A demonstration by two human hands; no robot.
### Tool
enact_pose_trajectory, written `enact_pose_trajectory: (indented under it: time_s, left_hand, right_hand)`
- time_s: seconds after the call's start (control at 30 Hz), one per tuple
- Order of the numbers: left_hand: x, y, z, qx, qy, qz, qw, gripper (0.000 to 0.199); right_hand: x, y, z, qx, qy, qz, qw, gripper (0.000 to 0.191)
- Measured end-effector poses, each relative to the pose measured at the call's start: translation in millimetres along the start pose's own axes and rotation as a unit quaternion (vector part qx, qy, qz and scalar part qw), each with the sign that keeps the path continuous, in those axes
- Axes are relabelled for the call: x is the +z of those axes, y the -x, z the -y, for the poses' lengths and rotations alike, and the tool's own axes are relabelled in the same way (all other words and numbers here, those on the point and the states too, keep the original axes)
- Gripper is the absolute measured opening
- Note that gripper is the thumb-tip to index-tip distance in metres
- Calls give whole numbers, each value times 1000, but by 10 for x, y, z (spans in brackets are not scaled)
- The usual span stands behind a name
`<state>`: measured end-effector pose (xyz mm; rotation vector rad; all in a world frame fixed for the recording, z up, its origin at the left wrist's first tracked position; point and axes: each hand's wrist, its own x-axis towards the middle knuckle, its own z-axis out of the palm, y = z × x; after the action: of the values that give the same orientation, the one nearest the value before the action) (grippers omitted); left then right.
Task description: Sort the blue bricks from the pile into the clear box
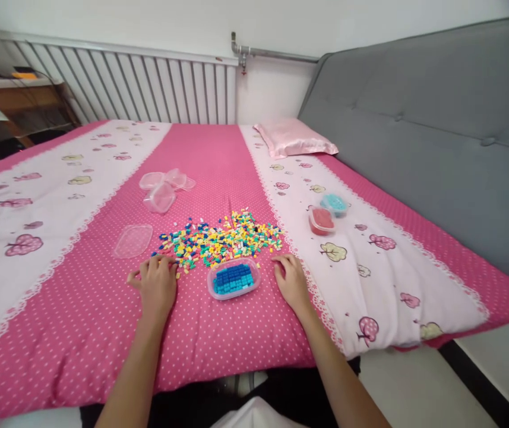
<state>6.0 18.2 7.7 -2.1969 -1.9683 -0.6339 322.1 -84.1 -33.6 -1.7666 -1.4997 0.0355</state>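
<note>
A wide pile of small coloured pieces (223,241), yellow, green, blue, white and pink, lies on the pink dotted bedspread. In front of it stands a clear oval container (233,278) holding neat rows of dark blue and light blue pieces. My left hand (156,280) rests palm down at the pile's left edge, fingers apart, left of the container. To the container's right, my right hand (290,279) lies on the bedspread with its fingers loosely spread and nothing in them. A flat clear lid (132,241) lies beyond my left hand.
Several clear containers or lids (160,196) lie at the back left. On the right are a container of red pieces (321,221) and one of turquoise pieces (334,204). A pink pillow (296,138) lies near the grey headboard (427,119).
</note>
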Motion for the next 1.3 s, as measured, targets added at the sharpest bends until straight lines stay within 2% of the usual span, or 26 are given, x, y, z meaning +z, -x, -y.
enact_pose_trajectory:
  time_s: [0.1, 0.17, 0.33, 0.43, 0.57, 0.67, 0.8, 0.9, 1.2, 1.3]
  left_hand:
    - [-96, 21, -57, -40, 25, -39, 998, 35]
    - [-204, 49, -131, -37, 55, -42, 997, 34]
    - [-474, 169, -490, 120, 135, 38, 983, 21]
    - [-533, 228, -741, 181, 162, 81, 967, 17]
    - [-472, 273, -931, 187, 173, 100, 962, 15]
    - [-409, 287, -973, 191, 184, 93, 960, 13]
    - [-383, 280, -1003, 188, 187, 89, 960, 13]
    - [-390, 278, -1014, 192, 185, 87, 960, 14]
    - [-291, 370, -1022, 190, 208, 98, 955, 16]
    - [-288, 409, -1032, 189, 199, 82, 958, 20]
  right_hand:
    - [-4, -1, 8, 1, -7, -1, 1000, 28]
    - [-3, -1, 11, 2, -9, -3, 1000, 28]
    - [0, -2, 4, 3, -10, 0, 1000, 28]
    - [-16, -2, 10, 3, -18, -1, 1000, 29]
    - [-101, 6, 150, -6, -45, -15, 999, 32]
    - [-197, -2, 427, -30, -69, -22, 997, 31]
    - [-254, -86, 856, -113, -88, 37, 989, 23]
    - [-223, -166, 1036, -143, -80, 78, 983, 17]
    - [-210, -191, 1025, -144, -15, 131, 981, 11]
    - [-226, -198, 1017, -133, 4, 135, 982, 9]
